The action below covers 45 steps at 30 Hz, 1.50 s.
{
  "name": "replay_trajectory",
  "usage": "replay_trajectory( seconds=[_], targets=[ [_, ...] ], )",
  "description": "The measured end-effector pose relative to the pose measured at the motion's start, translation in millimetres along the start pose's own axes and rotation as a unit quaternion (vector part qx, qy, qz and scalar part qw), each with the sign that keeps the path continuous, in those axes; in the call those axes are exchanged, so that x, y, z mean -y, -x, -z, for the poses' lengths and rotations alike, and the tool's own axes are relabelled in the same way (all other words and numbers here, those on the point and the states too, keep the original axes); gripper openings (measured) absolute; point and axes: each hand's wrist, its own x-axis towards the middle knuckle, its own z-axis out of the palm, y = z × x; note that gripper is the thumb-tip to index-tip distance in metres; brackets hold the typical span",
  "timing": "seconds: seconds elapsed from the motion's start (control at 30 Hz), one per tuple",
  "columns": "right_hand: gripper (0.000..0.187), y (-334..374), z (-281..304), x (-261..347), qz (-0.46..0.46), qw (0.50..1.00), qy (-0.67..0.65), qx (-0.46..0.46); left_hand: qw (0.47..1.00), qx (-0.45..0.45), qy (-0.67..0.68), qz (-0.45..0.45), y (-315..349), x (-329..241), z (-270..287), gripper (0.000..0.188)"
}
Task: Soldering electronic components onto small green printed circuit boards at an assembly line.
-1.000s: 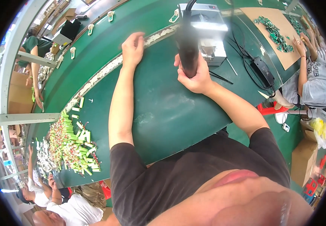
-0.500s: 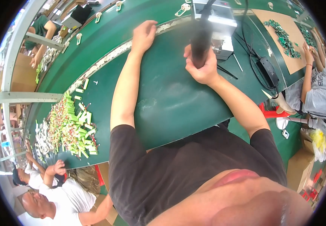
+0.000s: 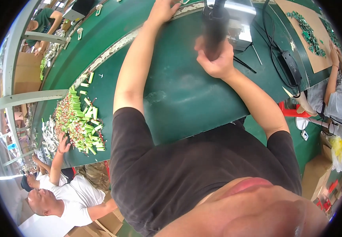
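Note:
My right hand (image 3: 217, 63) is wrapped round the thick body of a black electric screwdriver (image 3: 215, 29), held upright with its cable rising from the top. The tool is blurred, and its lower tip is hidden by my fingers. My left arm stretches far forward. At the top edge of the view my left hand (image 3: 164, 11) reaches over the worn white rail (image 3: 129, 37), thumb and fingers apart, nothing visible in it. Just beyond its fingertips a small pale part (image 3: 184, 1) shows, partly cut off by the picture's edge.
A silver machine (image 3: 240, 25) stands beyond my right hand, near black tweezers (image 3: 245, 65) and a black power adapter (image 3: 289, 67). Green cylindrical cells (image 3: 86, 130) with wires pile up at left, where a co-worker's hand (image 3: 63, 143) reaches in. Green circuit boards (image 3: 307, 33) lie on cardboard at right.
My left hand has moved forward from the table onto the rail, its arm straightening. The right hand keeps its grip on the screwdriver. The left co-worker's hand has moved onto the pile.

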Motion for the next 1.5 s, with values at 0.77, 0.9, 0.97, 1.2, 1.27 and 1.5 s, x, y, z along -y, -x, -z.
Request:
replay_trajectory(
  seconds=[0.77,0.9,0.97,1.2,1.27,1.5],
  targets=[
    [0.071,-83,72,38,0.148,0.987,0.011,-0.054,0.967,0.007,-0.114,-0.226,199,-100,-33,0.018],
    [0.069,-84,68,22,0.144,0.985,0.085,-0.033,0.963,-0.063,-0.106,-0.241,189,-95,-22,0.023],
    [0.069,-84,66,22,0.116,0.989,0.086,-0.019,0.964,-0.05,-0.12,-0.234,187,-92,-20,0.026],
    [0.08,-57,46,44,0.018,0.998,-0.06,0.029,0.932,-0.085,0.001,-0.352,185,-92,-31,0.028],
    [0.082,-44,33,41,-0.007,0.997,-0.075,0.019,0.965,0.014,0.001,-0.261,190,-95,-27,0.029],
    [0.081,-28,6,25,-0.035,0.995,-0.093,-0.015,0.971,0.058,0.007,-0.231,193,-102,-20,0.032]
  ],
)
